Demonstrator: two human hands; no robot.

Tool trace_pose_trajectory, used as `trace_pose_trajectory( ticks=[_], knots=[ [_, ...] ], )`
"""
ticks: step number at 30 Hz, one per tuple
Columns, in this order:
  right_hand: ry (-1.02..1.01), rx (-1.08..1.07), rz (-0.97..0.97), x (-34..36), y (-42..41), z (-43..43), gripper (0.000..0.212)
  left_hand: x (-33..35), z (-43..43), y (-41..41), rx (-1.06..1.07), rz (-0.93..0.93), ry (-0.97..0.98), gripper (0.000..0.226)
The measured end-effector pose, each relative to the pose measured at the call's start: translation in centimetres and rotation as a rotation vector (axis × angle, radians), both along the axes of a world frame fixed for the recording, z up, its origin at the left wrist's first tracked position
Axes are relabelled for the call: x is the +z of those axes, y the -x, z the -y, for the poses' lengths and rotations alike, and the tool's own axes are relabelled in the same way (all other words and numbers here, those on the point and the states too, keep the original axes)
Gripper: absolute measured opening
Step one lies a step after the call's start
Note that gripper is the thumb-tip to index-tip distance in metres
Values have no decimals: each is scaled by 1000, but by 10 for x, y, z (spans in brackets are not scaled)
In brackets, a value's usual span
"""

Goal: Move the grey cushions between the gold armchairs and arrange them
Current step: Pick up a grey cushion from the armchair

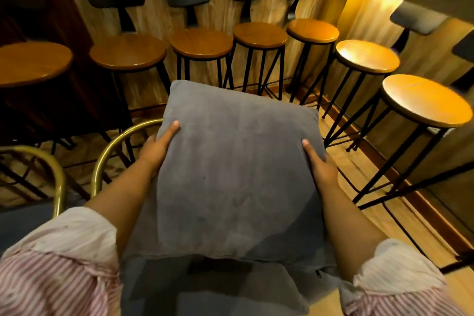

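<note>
A person in a pink-and-white striped shirt with rolled cuffs (48, 277) is carrying 1 square grey fabric cushion (236, 174) flat in front of the body, above what looks like a second grey cushion (218, 290) lying low in the view. At far left, 2 curved gold metal armchair rails (107, 154) are showing beside a dark grey seat (23, 218); the rest of the chairs is out of view. The left hand (156, 147) is clamping the cushion's left edge, thumb laid on top and the other fingers hidden underneath. The cushion is hanging in the air between both hands, touching no chair. The right hand (320, 164) is doing the same on the right edge, thumb on top. Beyond, a row of round wooden bar stools on black metal legs (128, 52) is lining a pale wood-panelled wall (159, 15), curving round to the right. Judging by the task, the carry is under way: keeping an even grip on both edges should hold the cushion level, and turning left toward the gold rails, clear of the stool legs, should bring it down squarely on a seat.
</note>
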State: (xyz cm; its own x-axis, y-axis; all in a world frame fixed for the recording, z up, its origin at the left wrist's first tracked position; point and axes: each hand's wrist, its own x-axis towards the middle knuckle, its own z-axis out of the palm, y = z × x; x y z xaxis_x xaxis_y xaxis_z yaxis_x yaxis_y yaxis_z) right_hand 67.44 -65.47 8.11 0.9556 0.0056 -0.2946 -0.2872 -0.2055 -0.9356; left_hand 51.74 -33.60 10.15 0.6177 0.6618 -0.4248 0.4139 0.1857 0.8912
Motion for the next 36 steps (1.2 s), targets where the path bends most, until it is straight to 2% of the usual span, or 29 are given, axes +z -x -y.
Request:
trace_pose_trajectory(
  ticks=[5,7,9,14,18,25,28,33,36],
  knots=[
    [-84,11,177,52,51,19,73,55,30,51,90,171,-141,79],
    [-112,35,226,73,76,24,76,76,36,85,105,216,-144,83],
    [-133,78,265,90,100,25,70,92,39,123,113,233,-144,96],
    [-171,196,293,116,167,7,61,114,42,218,173,290,-212,96],
    [-207,276,278,113,220,-25,60,121,28,292,245,281,-258,80],
    [-200,434,252,107,318,-106,66,117,-12,426,382,209,-282,85],
    [-175,506,225,99,361,-149,70,112,-41,482,407,163,-268,105],
    [-192,568,152,84,432,-236,67,107,-106,562,421,101,-245,89],
    [-220,585,105,78,470,-286,61,103,-157,606,385,66,-253,102]
  ],
)
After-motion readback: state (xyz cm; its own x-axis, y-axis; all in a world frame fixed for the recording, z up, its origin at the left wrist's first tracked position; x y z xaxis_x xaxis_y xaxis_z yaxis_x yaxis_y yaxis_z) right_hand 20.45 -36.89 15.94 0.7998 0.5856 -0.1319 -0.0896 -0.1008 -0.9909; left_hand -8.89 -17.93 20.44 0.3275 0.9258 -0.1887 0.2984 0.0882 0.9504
